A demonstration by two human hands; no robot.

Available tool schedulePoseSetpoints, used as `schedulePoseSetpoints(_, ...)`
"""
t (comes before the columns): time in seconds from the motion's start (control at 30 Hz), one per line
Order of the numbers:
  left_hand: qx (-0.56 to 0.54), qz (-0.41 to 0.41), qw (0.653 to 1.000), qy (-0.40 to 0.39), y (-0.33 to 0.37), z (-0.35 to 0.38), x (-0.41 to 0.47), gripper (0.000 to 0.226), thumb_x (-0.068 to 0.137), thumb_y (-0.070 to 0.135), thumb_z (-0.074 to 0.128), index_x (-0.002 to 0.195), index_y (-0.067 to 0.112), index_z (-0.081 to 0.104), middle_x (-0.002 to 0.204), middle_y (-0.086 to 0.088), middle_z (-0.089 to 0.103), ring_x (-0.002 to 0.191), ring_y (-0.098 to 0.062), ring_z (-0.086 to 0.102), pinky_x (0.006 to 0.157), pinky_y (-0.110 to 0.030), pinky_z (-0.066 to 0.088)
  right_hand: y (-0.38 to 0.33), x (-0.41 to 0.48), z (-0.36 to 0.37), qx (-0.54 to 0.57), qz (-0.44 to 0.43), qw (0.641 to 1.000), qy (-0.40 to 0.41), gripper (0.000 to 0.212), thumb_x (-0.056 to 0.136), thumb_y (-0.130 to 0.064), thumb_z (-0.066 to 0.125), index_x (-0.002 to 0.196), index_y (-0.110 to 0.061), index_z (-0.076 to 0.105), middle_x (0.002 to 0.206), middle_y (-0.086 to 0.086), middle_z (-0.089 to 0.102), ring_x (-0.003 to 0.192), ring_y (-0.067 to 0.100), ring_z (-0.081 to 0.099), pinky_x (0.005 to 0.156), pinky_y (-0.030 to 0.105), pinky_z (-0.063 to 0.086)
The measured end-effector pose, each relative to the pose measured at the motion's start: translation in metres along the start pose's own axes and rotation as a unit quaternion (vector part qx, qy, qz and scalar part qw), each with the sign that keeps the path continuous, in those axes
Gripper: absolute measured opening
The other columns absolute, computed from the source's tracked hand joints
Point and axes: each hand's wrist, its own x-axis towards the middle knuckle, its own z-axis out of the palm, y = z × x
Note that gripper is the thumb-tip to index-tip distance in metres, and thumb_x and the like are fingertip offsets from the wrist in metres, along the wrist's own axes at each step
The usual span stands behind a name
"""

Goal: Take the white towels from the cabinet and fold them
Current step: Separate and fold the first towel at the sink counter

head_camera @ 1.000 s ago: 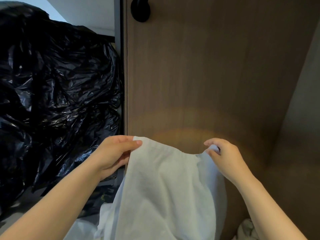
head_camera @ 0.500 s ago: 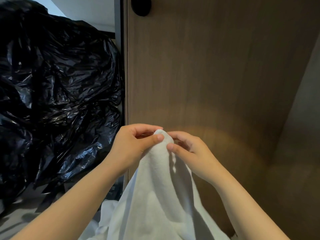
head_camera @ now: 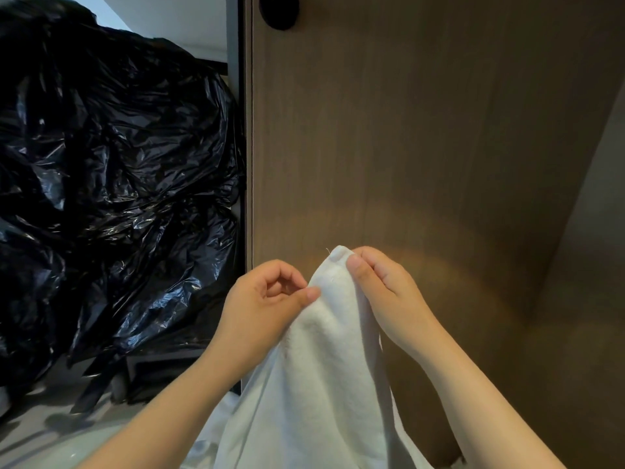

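— So, how many towels are you holding up?

— One. You hold a single white towel raised in front of the brown wooden cabinet panel. Its top is gathered into one peak, and the rest hangs down between your two forearms to the bottom edge of the view.

— And your hands?

— Both are on it. Your right hand pinches the peak, with the thumb in front and the curled fingers behind. Your left hand sits just beside it and slightly lower. Its fingers are curled, and the thumb tip and forefinger nip the towel's left edge.

— Anything else white?

— More white cloth lies low behind the towel at lower left, and a small scrap shows at lower right. How many pieces those make cannot be told.

— The surroundings?

— One round black knob sits at the top of the panel. To your left, crumpled glossy black plastic fills the space beside the panel. Whether that is one bag or several cannot be told.
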Motion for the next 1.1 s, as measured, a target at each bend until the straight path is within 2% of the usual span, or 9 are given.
schedulePoseSetpoints(0.1, -0.015, -0.001, 1.000, -0.007, 0.003, 0.003, 0.000, 0.020, 0.068, 0.030, 0.079, 0.075, 0.017, 0.065, 0.073, -0.023, 0.061, 0.065, -0.022, 0.049, 0.067, -0.036, 0.041, -0.003, -0.002, 0.003, -0.017, -0.014, 0.999, 0.023, 0.028, 0.100, -0.044, 0.046, 0.087, -0.026, 0.061, 0.085, -0.009, 0.062, 0.085, 0.014, 0.060, 0.071, 0.026, 0.052)
schedulePoseSetpoints(0.2, -0.036, -0.019, 0.999, -0.022, 0.004, 0.005, -0.002, 0.023, 0.068, 0.025, 0.085, 0.074, 0.015, 0.066, 0.069, -0.023, 0.061, 0.066, -0.024, 0.049, 0.068, -0.038, 0.041, -0.003, -0.004, 0.003, -0.044, -0.028, 0.998, 0.026, 0.024, 0.099, -0.045, 0.047, 0.087, -0.028, 0.059, 0.086, -0.011, 0.062, 0.086, 0.013, 0.060, 0.073, 0.027, 0.052)
schedulePoseSetpoints(0.33, -0.040, -0.032, 0.998, -0.022, 0.004, 0.007, -0.007, 0.011, 0.074, 0.016, 0.079, 0.075, 0.013, 0.068, 0.078, -0.028, 0.064, 0.067, -0.025, 0.052, 0.069, -0.037, 0.044, -0.004, -0.009, 0.004, -0.046, -0.061, 0.996, 0.036, 0.013, 0.101, -0.035, 0.048, 0.094, -0.031, 0.058, 0.093, -0.019, 0.060, 0.092, 0.005, 0.059, 0.073, 0.012, 0.046)
schedulePoseSetpoints(0.43, -0.072, -0.050, 0.995, -0.041, 0.005, 0.007, -0.011, 0.007, 0.077, 0.012, 0.075, 0.083, 0.010, 0.071, 0.078, -0.016, 0.071, 0.067, -0.017, 0.062, 0.064, -0.025, 0.051, -0.004, -0.013, 0.006, 0.002, -0.064, 0.995, 0.074, 0.011, 0.097, -0.035, 0.053, 0.107, -0.035, 0.048, 0.097, -0.028, 0.056, 0.096, 0.001, 0.058, 0.073, 0.008, 0.047)
schedulePoseSetpoints(0.53, -0.096, -0.056, 0.991, -0.074, 0.008, 0.007, -0.015, 0.011, 0.081, 0.006, 0.069, 0.091, 0.005, 0.073, 0.080, -0.004, 0.074, 0.069, -0.010, 0.067, 0.061, -0.016, 0.052, -0.006, -0.015, 0.008, 0.030, -0.082, 0.992, 0.095, 0.010, 0.092, -0.031, 0.055, 0.101, -0.032, 0.050, 0.091, -0.022, 0.057, 0.086, 0.006, 0.058, 0.069, 0.010, 0.049)
schedulePoseSetpoints(0.7, -0.038, -0.052, 0.990, -0.124, 0.012, 0.005, -0.017, 0.015, 0.087, 0.015, 0.065, 0.096, 0.013, 0.078, 0.092, -0.006, 0.076, 0.083, -0.020, 0.071, 0.073, -0.025, 0.057, -0.005, -0.016, 0.009, 0.044, -0.064, 0.993, 0.086, 0.008, 0.094, -0.029, 0.057, 0.086, -0.026, 0.054, 0.079, -0.014, 0.057, 0.071, 0.003, 0.055, 0.061, 0.011, 0.046)
schedulePoseSetpoints(0.93, 0.035, -0.003, 0.999, 0.013, 0.006, 0.006, -0.012, 0.009, 0.084, 0.011, 0.072, 0.089, 0.014, 0.079, 0.084, 0.004, 0.077, 0.081, -0.011, 0.072, 0.074, -0.025, 0.058, -0.008, -0.013, -0.006, 0.068, -0.026, 0.996, 0.058, 0.012, 0.094, -0.021, 0.063, 0.082, -0.018, 0.063, 0.075, -0.013, 0.061, 0.072, 0.003, 0.059, 0.061, 0.012, 0.047)
schedulePoseSetpoints(1.03, 0.052, 0.014, 0.998, 0.014, 0.006, 0.009, -0.011, 0.009, 0.084, 0.011, 0.072, 0.087, 0.016, 0.079, 0.082, 0.006, 0.076, 0.078, -0.009, 0.071, 0.070, -0.019, 0.057, -0.010, -0.010, -0.011, 0.055, -0.023, 0.996, 0.072, 0.011, 0.090, -0.020, 0.068, 0.080, -0.015, 0.065, 0.073, -0.007, 0.064, 0.069, 0.010, 0.060, 0.061, 0.018, 0.050)
schedulePoseSetpoints(1.1, 0.062, 0.024, 0.998, -0.004, 0.006, 0.009, -0.010, 0.010, 0.085, 0.011, 0.071, 0.089, 0.016, 0.078, 0.083, 0.007, 0.076, 0.079, -0.008, 0.071, 0.070, -0.018, 0.056, -0.011, -0.007, -0.015, 0.053, -0.013, 0.996, 0.064, 0.011, 0.088, -0.020, 0.071, 0.080, -0.014, 0.067, 0.075, -0.001, 0.066, 0.073, 0.021, 0.063, 0.064, 0.030, 0.054)
